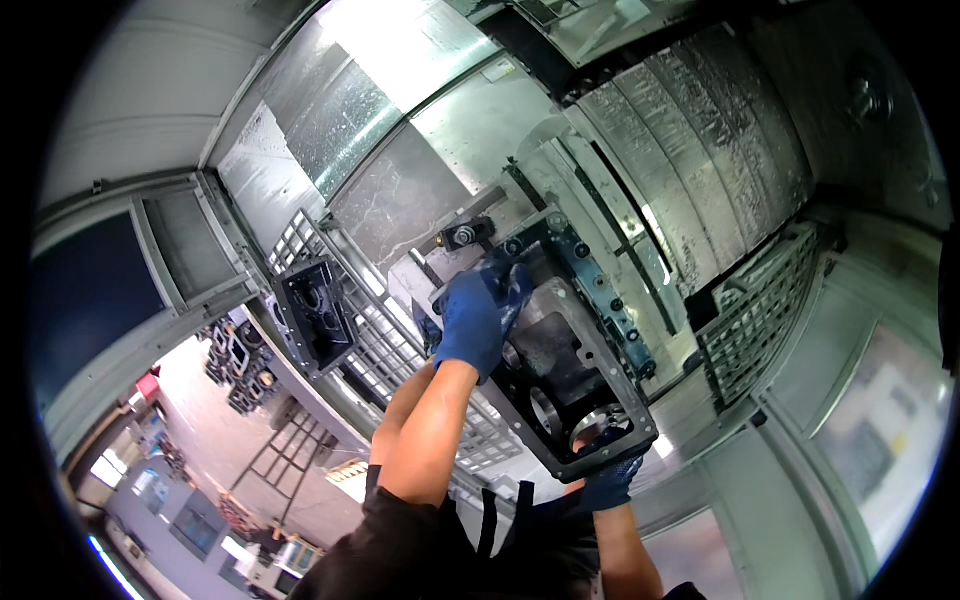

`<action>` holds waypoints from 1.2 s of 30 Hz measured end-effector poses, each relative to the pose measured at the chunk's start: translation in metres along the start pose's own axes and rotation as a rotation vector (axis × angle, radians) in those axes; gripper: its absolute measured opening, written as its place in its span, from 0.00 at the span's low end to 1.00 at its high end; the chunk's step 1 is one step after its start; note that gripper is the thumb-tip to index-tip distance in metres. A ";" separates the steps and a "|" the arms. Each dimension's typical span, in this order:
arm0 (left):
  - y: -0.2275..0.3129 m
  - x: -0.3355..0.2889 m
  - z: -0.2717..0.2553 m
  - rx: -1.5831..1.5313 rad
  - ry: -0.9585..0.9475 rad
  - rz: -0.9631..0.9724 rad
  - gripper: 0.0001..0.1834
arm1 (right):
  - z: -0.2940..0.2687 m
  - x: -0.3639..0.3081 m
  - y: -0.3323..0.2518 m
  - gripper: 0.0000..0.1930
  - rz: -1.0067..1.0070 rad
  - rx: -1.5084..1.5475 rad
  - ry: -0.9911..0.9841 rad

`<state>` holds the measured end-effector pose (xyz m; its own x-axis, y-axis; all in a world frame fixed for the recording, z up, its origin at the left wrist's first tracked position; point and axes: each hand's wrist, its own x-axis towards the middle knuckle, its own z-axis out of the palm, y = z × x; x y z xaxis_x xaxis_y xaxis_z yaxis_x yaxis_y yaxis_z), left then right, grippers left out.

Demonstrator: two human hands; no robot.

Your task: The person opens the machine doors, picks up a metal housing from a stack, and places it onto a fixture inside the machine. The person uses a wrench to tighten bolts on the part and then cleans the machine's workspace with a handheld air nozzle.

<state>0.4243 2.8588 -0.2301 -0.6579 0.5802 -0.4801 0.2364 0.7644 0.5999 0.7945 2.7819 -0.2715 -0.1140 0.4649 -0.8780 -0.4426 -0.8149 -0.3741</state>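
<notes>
In the head view, I have a dark grey, roughly rectangular cast-metal housing [553,355] slanting in front of my chest, its open side facing me. My right hand [612,487], in a dark blue glove, is closed around the housing's near corner. My left hand [468,322], gloved in blue, is at its far left edge with fingers bent; I cannot tell whether they grip it. Another bare forearm [397,412] shows partly behind my left one; I cannot tell whose it is. Just beyond the housing lies a bluish steel strip with round bolts [598,290]. To my left, a second dark open casting [318,312] sits beside a pale metal grating [372,345].
</notes>
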 end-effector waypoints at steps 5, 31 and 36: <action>-0.018 -0.012 0.000 -0.108 -0.059 -0.038 0.18 | -0.037 0.025 0.000 0.24 -0.344 -1.241 -0.012; -0.017 -0.085 -0.009 -0.550 0.363 -0.247 0.19 | 0.128 -0.065 -0.108 0.22 0.032 -0.364 -0.051; -0.057 -0.108 0.016 -1.032 0.383 -0.448 0.17 | 0.129 -0.019 -0.136 0.17 0.014 -0.615 0.064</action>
<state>0.4931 2.7567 -0.2226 -0.7477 0.0633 -0.6610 -0.6416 0.1881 0.7437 0.7425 2.9286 -0.1657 -0.0540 0.4465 -0.8931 0.1548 -0.8799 -0.4493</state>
